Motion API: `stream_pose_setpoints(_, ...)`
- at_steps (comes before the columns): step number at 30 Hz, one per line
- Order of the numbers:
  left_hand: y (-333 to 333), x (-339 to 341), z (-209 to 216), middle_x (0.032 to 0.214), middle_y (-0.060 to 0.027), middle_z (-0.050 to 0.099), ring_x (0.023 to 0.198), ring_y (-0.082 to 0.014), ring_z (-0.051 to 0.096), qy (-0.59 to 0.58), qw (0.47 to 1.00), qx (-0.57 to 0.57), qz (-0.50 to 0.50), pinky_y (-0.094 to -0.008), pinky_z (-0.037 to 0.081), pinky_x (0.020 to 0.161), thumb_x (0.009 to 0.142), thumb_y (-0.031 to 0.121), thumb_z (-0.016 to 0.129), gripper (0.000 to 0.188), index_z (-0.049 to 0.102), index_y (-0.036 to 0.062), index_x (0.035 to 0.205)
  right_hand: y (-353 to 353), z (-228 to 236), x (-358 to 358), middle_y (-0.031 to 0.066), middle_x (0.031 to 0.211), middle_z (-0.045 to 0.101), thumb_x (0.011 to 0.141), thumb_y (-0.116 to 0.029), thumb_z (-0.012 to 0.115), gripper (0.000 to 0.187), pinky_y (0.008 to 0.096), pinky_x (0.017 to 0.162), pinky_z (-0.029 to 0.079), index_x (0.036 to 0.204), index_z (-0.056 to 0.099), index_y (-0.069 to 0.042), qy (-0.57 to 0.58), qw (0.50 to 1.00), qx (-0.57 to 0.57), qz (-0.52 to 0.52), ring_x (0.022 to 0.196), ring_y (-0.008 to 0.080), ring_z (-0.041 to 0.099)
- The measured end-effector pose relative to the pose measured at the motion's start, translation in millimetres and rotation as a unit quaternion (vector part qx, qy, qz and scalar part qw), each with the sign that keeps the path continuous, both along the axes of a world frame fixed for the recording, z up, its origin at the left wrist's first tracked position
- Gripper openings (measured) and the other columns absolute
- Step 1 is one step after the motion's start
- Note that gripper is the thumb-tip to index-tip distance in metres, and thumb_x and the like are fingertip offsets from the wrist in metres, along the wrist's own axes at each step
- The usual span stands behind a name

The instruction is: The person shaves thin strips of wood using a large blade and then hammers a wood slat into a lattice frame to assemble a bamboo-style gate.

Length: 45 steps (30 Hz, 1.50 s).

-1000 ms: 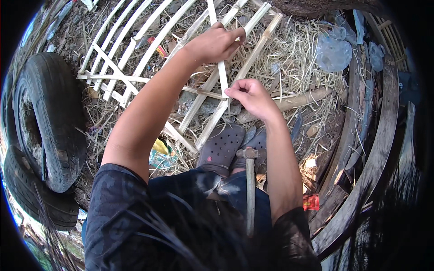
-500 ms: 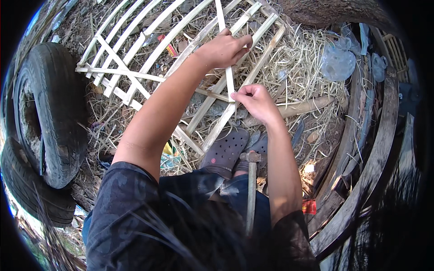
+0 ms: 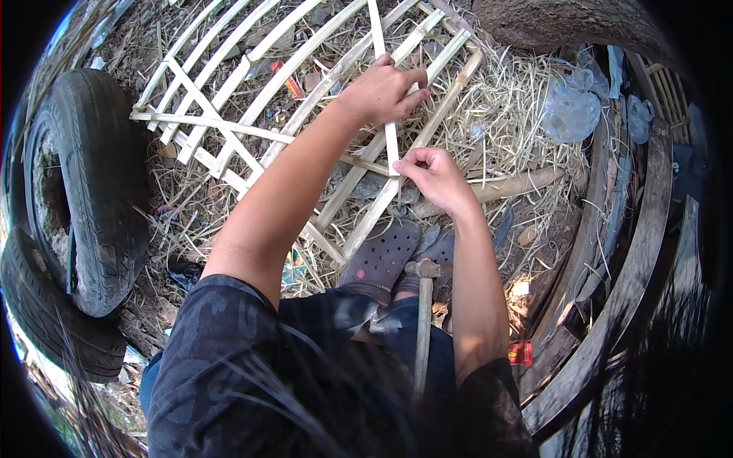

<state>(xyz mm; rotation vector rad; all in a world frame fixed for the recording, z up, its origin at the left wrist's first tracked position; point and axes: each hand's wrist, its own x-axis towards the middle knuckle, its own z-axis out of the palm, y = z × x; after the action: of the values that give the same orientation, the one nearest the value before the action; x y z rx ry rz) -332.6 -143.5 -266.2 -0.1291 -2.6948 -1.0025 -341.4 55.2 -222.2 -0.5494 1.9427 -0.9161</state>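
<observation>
A lattice of pale bamboo slats [image 3: 256, 103] lies on the ground ahead, with a loose-looking bamboo strip [image 3: 391, 145] slanting across several of them. My left hand [image 3: 382, 91] is curled over the middle of this strip, its thumb and forefinger close to one of the slats; the palm side is hidden. At the strip's near end, my right hand [image 3: 437, 180] pinches it between thumb and forefinger, over the outermost right slat [image 3: 369, 221]. A hammer [image 3: 423, 320] rests on my lap, head pointing away from me.
Old tyres [image 3: 99, 191] stand at the left. Thin bamboo shavings [image 3: 515, 114] cover the ground beyond my right hand, near a clear plastic bag [image 3: 571, 114]. Curved-looking wooden planks [image 3: 637, 282] line the right side, and a thick trunk [image 3: 573, 21] lies at the top right.
The view has shifted slightly. My left hand has slid a little toward me along the strip, its thumb lower and more visible. My right hand keeps its pinch at the strip's end.
</observation>
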Motion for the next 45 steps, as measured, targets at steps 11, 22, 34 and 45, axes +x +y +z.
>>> stream_pose_setpoints(11, 1.6, 1.4, -2.8, 0.047, -0.0091, 0.051, 0.059, -0.0316, 0.05, -0.017, 1.0, 0.013, 0.019, -0.0386, 0.038, 0.089, 0.093, 0.029, 0.052, 0.022, 0.058, 0.0095, 0.098, -3.6, 6.1, 0.7, 0.0025, 0.061, 0.06, 0.083, -0.026, 0.07, 0.026, 0.0281, 0.054, 0.042, 0.081, 0.07, 0.0, -0.001, 0.999, 0.033, -0.007, 0.056, 0.007, 0.05)
stream_pose_setpoints(22, 9.7, 16.2, -3.7, 0.045, -0.0057, 0.048, 0.059, -0.0297, 0.056, 0.047, 0.997, 0.063, -0.025, -0.0397, 0.038, 0.093, 0.087, 0.026, 0.056, 0.019, 0.062, 0.0085, 0.094, -2.4, -0.3, 5.8, 0.0012, 0.06, 0.06, 0.082, -0.024, 0.072, 0.025, 0.0265, 0.054, 0.041, 0.079, 0.07, 0.001, -0.007, 0.999, 0.009, -0.043, 0.057, 0.0051, 0.049)
stream_pose_setpoints(34, 13.6, 15.9, 2.3, 0.048, -0.0102, 0.055, 0.056, -0.0336, 0.055, -0.012, 0.999, 0.037, -0.003, -0.0378, 0.04, 0.085, 0.084, 0.021, 0.056, 0.023, 0.053, 0.0104, 0.104, 36.3, 52.6, 29.6, -0.0039, 0.069, 0.055, 0.087, -0.009, 0.066, 0.012, 0.0202, 0.058, 0.041, 0.082, 0.059, -0.001, 0.046, 0.977, -0.086, -0.192, 0.063, 0.0042, 0.047)
stream_pose_setpoints(45, 20.1, 8.4, -0.6, 0.06, -0.015, 0.063, 0.072, -0.0357, 0.06, -0.054, 0.998, 0.014, 0.01, -0.0401, 0.039, 0.093, 0.088, 0.021, 0.054, 0.031, 0.051, 0.0093, 0.117, 249.2, 121.4, 147.3, 0.0074, 0.065, 0.054, 0.08, -0.018, 0.073, 0.026, 0.0305, 0.056, 0.044, 0.09, 0.054, -0.002, 0.101, 0.936, 0.275, -0.195, 0.059, 0.0179, 0.053)
